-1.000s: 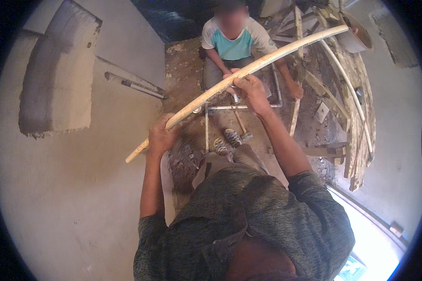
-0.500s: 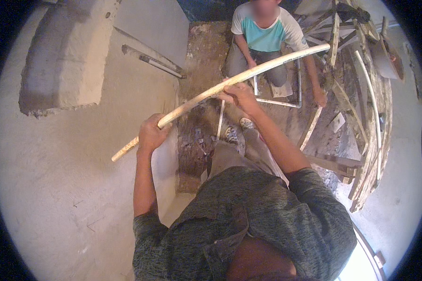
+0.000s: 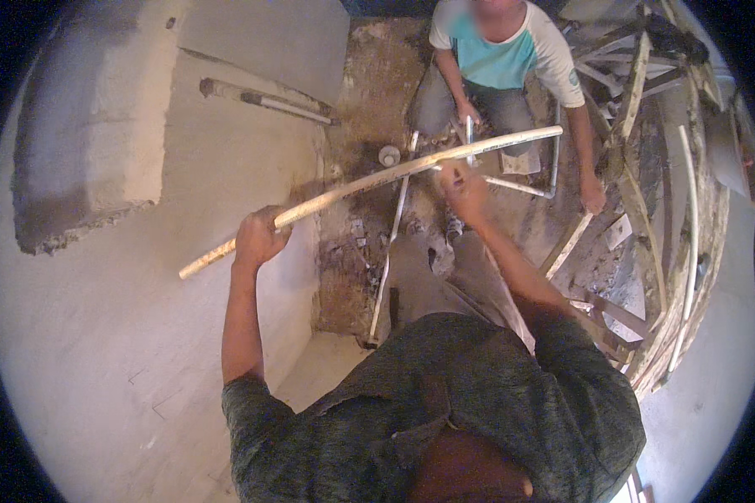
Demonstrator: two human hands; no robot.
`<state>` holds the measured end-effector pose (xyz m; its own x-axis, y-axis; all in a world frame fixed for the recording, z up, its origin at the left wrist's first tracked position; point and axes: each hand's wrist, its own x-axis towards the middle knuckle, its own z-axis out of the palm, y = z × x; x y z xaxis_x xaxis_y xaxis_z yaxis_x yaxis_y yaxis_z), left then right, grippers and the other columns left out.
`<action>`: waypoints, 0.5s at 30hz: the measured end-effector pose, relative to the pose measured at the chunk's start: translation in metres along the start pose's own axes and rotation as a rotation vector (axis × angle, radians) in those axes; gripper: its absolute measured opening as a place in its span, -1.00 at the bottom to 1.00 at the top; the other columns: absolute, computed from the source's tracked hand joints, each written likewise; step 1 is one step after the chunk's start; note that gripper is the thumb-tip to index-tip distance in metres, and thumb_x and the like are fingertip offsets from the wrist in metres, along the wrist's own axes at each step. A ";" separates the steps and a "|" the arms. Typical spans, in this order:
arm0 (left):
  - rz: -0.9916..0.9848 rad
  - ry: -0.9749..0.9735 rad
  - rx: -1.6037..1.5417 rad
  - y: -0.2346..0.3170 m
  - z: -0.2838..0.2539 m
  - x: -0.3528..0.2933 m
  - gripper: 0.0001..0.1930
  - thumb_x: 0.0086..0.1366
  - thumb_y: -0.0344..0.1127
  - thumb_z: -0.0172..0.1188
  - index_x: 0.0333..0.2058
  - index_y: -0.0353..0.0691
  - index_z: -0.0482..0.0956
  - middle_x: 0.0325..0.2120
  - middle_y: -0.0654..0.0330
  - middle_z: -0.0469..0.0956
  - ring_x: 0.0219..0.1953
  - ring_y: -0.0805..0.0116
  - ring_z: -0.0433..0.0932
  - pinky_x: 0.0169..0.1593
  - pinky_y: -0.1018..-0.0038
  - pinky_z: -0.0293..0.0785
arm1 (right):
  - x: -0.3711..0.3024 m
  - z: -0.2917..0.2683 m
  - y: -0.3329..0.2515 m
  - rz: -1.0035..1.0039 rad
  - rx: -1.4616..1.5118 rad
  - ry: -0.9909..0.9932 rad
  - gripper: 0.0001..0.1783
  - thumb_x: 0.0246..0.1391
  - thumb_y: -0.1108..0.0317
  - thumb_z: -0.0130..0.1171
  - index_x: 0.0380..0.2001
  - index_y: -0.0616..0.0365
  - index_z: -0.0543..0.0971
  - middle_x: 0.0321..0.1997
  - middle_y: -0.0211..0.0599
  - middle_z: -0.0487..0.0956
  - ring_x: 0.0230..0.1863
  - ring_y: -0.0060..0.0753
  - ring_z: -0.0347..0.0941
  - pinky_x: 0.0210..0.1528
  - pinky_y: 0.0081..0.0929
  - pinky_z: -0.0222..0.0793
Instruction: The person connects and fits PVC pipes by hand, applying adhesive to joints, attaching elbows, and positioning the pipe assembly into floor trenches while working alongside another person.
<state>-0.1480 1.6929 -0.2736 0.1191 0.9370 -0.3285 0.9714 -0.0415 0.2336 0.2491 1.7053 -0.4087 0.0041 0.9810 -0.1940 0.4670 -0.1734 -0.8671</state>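
A long, slightly bowed cream plastic pipe (image 3: 356,187) slants across in front of me, its right end higher in the picture. My left hand (image 3: 260,237) is wrapped around it, with a stained, yellowish end sticking out to the left. Nearer the other end, my right hand (image 3: 464,193) is closed against the pipe's underside; its fingertips are partly hidden and slightly blurred. Beyond the pipe, a kneeling person in a white and turquoise shirt (image 3: 495,63) has one hand by a thin white pipe frame (image 3: 520,186) and the other by a wooden strip (image 3: 567,245).
A plastered wall (image 3: 184,335) rises close on my left, with a recessed channel (image 3: 268,101). Rough timber pieces (image 3: 637,193) and another pale pipe (image 3: 690,226) are piled at right. A thin pipe (image 3: 392,243) stretches beside my legs over the littered floor (image 3: 340,293).
My right hand has shifted along the pipe toward its right end, and that end has dropped lower in view. My left hand keeps its grip. The view has shifted slightly.
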 end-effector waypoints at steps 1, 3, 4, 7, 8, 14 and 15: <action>0.011 -0.003 0.000 -0.005 0.010 0.005 -0.72 0.03 -0.24 0.27 -0.24 -0.12 0.66 -0.29 0.01 0.64 -0.24 -0.03 0.61 -0.13 0.18 0.53 | 0.003 -0.003 0.008 -0.115 -0.093 0.022 -0.62 0.11 0.19 0.15 -0.06 0.19 0.51 -0.09 -0.01 0.55 -0.01 0.17 0.43 0.06 -0.09 0.36; 0.031 -0.018 0.001 -0.012 0.036 0.024 -0.70 0.02 -0.23 0.27 -0.21 -0.10 0.66 -0.30 0.00 0.64 -0.24 -0.03 0.61 -0.13 0.16 0.53 | 0.024 -0.006 0.028 -0.365 -0.287 0.083 -0.60 0.07 0.21 0.19 -0.06 0.18 0.50 -0.05 0.05 0.51 0.07 0.24 0.34 0.15 -0.05 0.27; 0.041 -0.025 0.001 -0.016 0.049 0.033 -0.69 0.02 -0.22 0.27 -0.20 -0.09 0.66 -0.31 -0.01 0.64 -0.24 -0.03 0.61 -0.13 0.15 0.53 | 0.034 -0.003 0.040 -0.379 -0.251 0.027 -0.56 0.01 0.22 0.25 -0.06 0.17 0.50 0.00 0.07 0.47 0.14 0.20 0.29 0.20 -0.03 0.20; 0.117 -0.032 0.020 -0.031 0.097 0.068 -0.63 0.00 -0.20 0.28 -0.15 -0.06 0.66 -0.30 -0.02 0.63 -0.24 -0.05 0.60 -0.13 0.13 0.53 | 0.059 0.025 0.092 -0.323 -0.400 -0.182 -0.52 -0.03 0.20 0.29 -0.05 0.18 0.48 0.02 0.06 0.47 0.14 0.22 0.29 0.21 -0.03 0.19; 0.108 -0.092 0.029 -0.033 0.114 0.083 -0.62 -0.01 -0.19 0.29 -0.14 -0.05 0.66 -0.31 -0.03 0.63 -0.25 -0.07 0.60 -0.11 0.12 0.52 | 0.064 0.039 0.122 -0.458 -0.402 -0.078 -0.53 -0.02 0.14 0.28 -0.07 0.17 0.51 -0.03 0.06 0.51 0.09 0.20 0.37 0.18 -0.03 0.25; 0.099 -0.261 0.177 -0.045 0.226 0.182 -0.58 0.01 -0.17 0.29 -0.10 -0.11 0.64 -0.20 -0.04 0.62 -0.13 -0.07 0.57 0.07 0.15 0.44 | 0.112 0.092 0.235 -0.317 -0.435 -0.444 -0.52 0.02 0.15 0.26 -0.03 0.18 0.55 -0.03 0.03 0.56 0.00 0.09 0.49 0.05 -0.12 0.39; 0.174 -0.189 0.135 -0.055 0.253 0.198 -0.57 0.03 -0.16 0.28 -0.09 -0.14 0.62 -0.16 -0.04 0.61 -0.08 -0.06 0.55 0.11 0.15 0.41 | 0.119 0.097 0.253 -0.285 -0.452 -0.456 -0.52 0.03 0.13 0.26 -0.03 0.19 0.54 -0.05 0.04 0.57 -0.03 0.10 0.51 0.03 -0.12 0.41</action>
<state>-0.1263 1.7925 -0.5833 0.3104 0.8308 -0.4619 0.9500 -0.2538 0.1819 0.2822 1.7696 -0.6958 -0.4986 0.8312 -0.2461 0.7168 0.2357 -0.6562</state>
